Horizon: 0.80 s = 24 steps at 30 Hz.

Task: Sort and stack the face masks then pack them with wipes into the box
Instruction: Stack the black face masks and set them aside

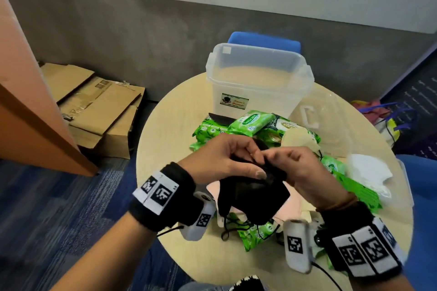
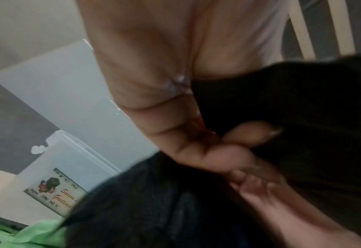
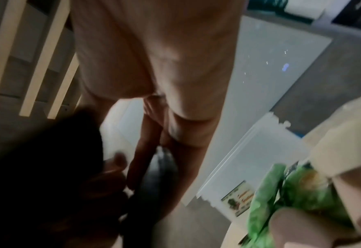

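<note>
Clear box [image 1: 259, 78] at far side of round surface [image 1: 175, 111], lid off, appears empty. Green wipes packs [image 1: 250, 121] piled in front. Left hand [image 1: 222, 157] and right hand [image 1: 299, 168] both pinch black face masks [image 1: 254, 196] above surface, fingers curled. White masks [image 1: 369, 175] right. Wrist views blurred; only left wrist shows box label [image 2: 55, 190] text.
</note>
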{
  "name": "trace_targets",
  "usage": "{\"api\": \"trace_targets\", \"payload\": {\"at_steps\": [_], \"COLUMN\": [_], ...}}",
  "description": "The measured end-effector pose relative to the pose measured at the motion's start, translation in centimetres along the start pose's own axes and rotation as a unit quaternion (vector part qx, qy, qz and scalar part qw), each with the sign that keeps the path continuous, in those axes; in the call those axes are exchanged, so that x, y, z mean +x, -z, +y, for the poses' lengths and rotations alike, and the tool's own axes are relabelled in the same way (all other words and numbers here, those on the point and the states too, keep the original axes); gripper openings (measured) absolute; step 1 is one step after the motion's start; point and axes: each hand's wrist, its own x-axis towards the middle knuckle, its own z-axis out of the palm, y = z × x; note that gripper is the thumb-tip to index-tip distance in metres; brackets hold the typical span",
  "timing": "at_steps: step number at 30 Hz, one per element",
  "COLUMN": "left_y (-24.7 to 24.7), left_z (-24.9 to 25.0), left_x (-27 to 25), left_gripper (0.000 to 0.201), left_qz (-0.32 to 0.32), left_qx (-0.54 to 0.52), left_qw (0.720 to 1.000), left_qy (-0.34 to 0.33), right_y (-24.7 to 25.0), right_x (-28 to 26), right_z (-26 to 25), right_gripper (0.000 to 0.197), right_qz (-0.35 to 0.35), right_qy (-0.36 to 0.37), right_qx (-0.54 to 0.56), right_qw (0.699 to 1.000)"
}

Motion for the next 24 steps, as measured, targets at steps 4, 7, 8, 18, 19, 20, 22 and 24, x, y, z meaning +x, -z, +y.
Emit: {"api": "trace_targets", "payload": {"at_steps": [4, 7, 8, 18, 19, 20, 22, 24], "left_y": [-1.0, -0.7, -0.6, -1.2, -1.2, -1.2, -1.0, -1.1], "left_z": [-1.1, -1.7, -2.0, -2.8, -2.9, -3.1, -3.6, -3.9], "left_x": [0.6, 0.2, 0.1, 1.4, 1.7, 1.8, 1.9, 2.0], "left_gripper": [0.018, 0.04, 0.049, 0.027, 0.019, 0.012, 0.018, 0.019], "left_qz": [0.105, 0.158, 0.173, 0.222, 0.219, 0.214, 0.215, 0.225], "left_qx": [0.005, -0.079, -0.069, -0.198, -0.207, -0.208, -0.206, -0.225], "left_qw": [0.994, 0.984, 0.982, 0.954, 0.953, 0.953, 0.954, 0.947], "left_qy": [-0.035, -0.041, -0.041, 0.035, 0.04, 0.041, 0.041, 0.036], "right_y": [-0.9, -0.7, -0.6, -1.9, -2.0, -2.0, -2.0, -1.9], "right_x": [-0.2, -0.5, -0.6, -0.1, -0.1, -0.1, 0.0, 0.1], "right_z": [0.0, -0.1, -0.1, 0.2, 0.2, 0.1, 0.2, 0.5], "right_gripper": [0.034, 0.036, 0.035, 0.021, 0.021, 0.021, 0.02, 0.019], "right_qz": [0.015, 0.054, 0.056, 0.084, 0.08, 0.079, 0.088, 0.112], "right_qy": [-0.003, -0.004, -0.002, 0.017, 0.017, 0.017, 0.019, 0.026], "right_qx": [0.033, 0.037, 0.03, 0.009, -0.001, -0.006, -0.007, -0.004], "right_qw": [0.999, 0.998, 0.998, 0.996, 0.997, 0.997, 0.996, 0.993]}}
